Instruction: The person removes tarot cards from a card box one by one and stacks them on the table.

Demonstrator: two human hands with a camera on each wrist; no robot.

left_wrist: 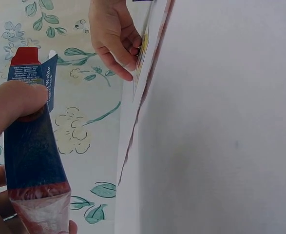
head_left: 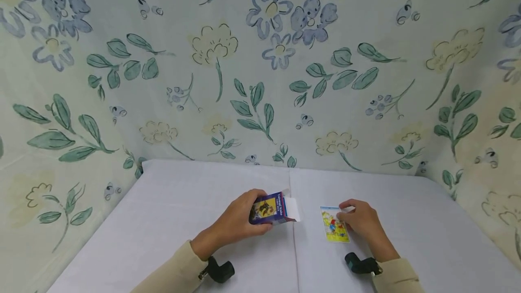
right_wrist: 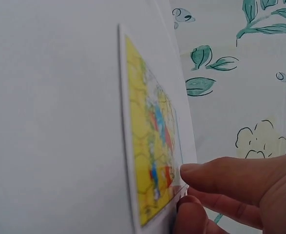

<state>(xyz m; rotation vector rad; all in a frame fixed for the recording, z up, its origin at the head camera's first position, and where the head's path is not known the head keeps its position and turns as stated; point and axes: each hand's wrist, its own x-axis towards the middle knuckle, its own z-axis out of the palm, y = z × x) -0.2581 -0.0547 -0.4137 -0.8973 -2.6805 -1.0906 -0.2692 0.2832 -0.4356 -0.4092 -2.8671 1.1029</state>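
Observation:
My left hand (head_left: pixel 238 218) grips a dark blue tarot card box (head_left: pixel 265 210), thumb on one side and fingers on the other. The box is tilted, its white end flap (head_left: pixel 292 209) folded out to the right; its inside is hidden. In the left wrist view the box's narrow side (left_wrist: pixel 33 151) shows red ends and small white print. To the right, a white-edged picture card (head_left: pixel 331 233), mostly yellow with red and blue figures, lies face up on the table. My right hand (head_left: pixel 363 221) pinches this card at its right edge; in the right wrist view the thumb (right_wrist: pixel 201 170) is over the edge.
A white cloth (head_left: pixel 195 184) with a creased seam down the middle covers the table. Flower-patterned fabric (head_left: pixel 260 103) hangs behind and at both sides. Black wrist cameras (head_left: pixel 221 270) sit by the beige sleeves (head_left: pixel 175 268).

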